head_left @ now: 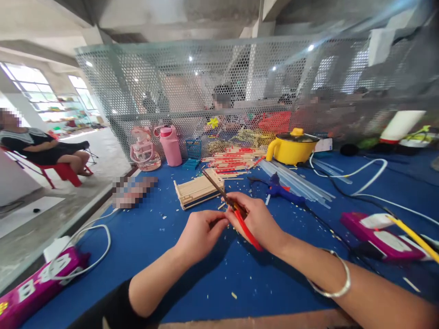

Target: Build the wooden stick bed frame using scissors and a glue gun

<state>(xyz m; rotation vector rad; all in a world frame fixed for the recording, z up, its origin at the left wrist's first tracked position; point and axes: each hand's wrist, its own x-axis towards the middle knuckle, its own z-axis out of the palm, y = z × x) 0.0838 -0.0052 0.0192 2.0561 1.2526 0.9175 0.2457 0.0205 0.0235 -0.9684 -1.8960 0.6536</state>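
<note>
My right hand [249, 214] is closed round a pair of scissors [247, 227] with red handles, whose dark blades point up and to the left. Beside it, my left hand [203, 232] is closed in a pinch, its fingertips close to the right hand's fingers. Whatever the left fingers hold, if anything, is too small to make out. Just beyond both hands lies a small structure of pale wooden sticks [197, 189], and the scissor blades pass in front of its right part.
Behind lie a pile of red-and-pale sticks [233, 161], clear glue sticks [298, 180] and a blue glue gun [283, 191]. A yellow pot [295, 150], pink bottle [170, 147] and power strips [37, 283] stand around. White cables cross the blue table [192, 292]. A person [37, 146] sits left.
</note>
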